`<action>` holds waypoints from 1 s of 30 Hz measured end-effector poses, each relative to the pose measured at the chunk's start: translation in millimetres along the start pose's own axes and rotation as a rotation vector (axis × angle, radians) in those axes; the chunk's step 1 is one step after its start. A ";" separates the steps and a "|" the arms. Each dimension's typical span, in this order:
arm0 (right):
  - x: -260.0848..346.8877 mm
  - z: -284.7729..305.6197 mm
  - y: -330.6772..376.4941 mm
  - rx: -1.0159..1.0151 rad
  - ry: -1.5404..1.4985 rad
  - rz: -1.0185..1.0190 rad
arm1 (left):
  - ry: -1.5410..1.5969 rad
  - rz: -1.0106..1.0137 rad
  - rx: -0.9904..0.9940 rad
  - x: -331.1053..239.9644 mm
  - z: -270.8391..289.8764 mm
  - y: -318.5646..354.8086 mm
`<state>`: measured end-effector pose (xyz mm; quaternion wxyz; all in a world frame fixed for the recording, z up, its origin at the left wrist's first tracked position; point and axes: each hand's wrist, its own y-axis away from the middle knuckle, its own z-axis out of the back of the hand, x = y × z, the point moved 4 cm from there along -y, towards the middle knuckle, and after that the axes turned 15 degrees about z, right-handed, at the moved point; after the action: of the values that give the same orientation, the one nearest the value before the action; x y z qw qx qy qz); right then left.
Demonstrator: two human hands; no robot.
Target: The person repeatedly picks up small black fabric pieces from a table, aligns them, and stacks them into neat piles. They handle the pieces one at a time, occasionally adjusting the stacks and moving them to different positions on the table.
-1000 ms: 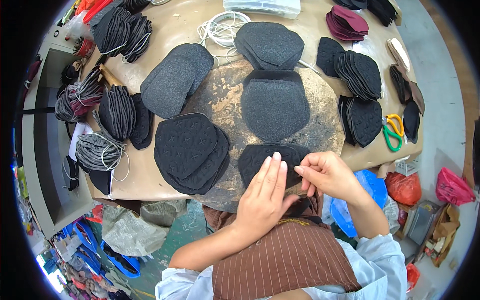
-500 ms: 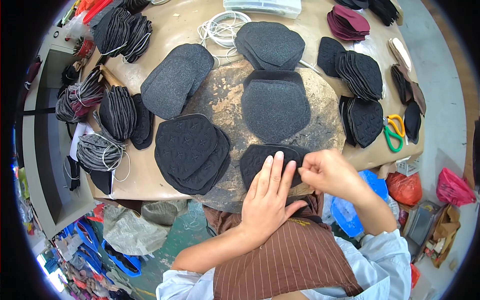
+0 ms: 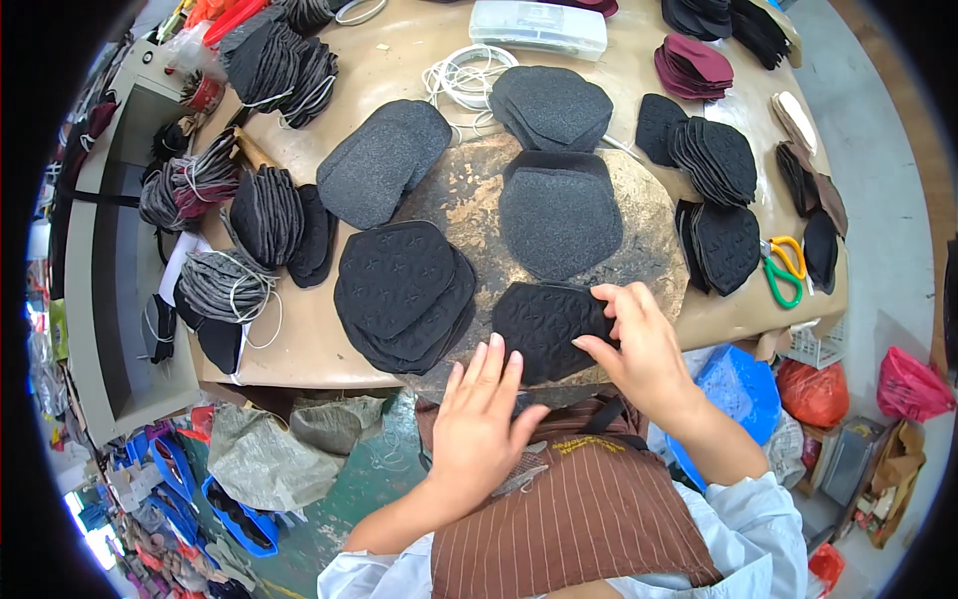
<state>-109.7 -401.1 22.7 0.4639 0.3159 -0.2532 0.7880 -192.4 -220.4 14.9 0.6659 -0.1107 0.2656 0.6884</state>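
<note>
Black quilted pad [image 3: 544, 334] on round board [image 3: 649, 230], near side of worktop [image 3: 304, 349]. Left hand [image 3: 479, 411]: fingers spread, released, by its left edge. Right hand [image 3: 647, 354]: fingers at right edge; cannot tell if pinching. Probably light, soft; best held by edges.

A workshop, shown by stacked black fabric pieces [image 3: 394, 285], scissors [image 3: 782, 272] and a worn round board [image 3: 469, 200].

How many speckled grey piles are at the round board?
3: on the round board, the middle pile; at its top edge, the far pile; at its upper-left edge, the left pile. None seem hidden.
</note>
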 end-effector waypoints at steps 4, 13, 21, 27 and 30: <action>-6.9 1.3 0.0 0.030 -0.113 -0.023 | 0.338 0.065 -0.259 5.8 19.6 -15.7; -24.3 34.2 18.7 -0.118 -0.224 0.099 | 0.808 0.139 -0.335 5.1 41.1 -22.7; -110.5 138.5 9.9 -0.276 0.514 0.086 | 0.001 -0.095 -0.569 10.6 66.9 -32.5; -78.3 131.8 5.6 -0.247 0.796 0.004 | -0.041 -0.184 -0.028 -14.4 -25.4 2.0; -48.5 146.4 19.1 -0.101 0.559 -0.094 | 0.006 -0.150 -0.084 -6.9 -20.9 9.2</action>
<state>-70.3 -538.6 83.5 0.5667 0.0746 -0.1396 0.8086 -205.0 -236.8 2.9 0.7096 -0.1600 0.2295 0.6467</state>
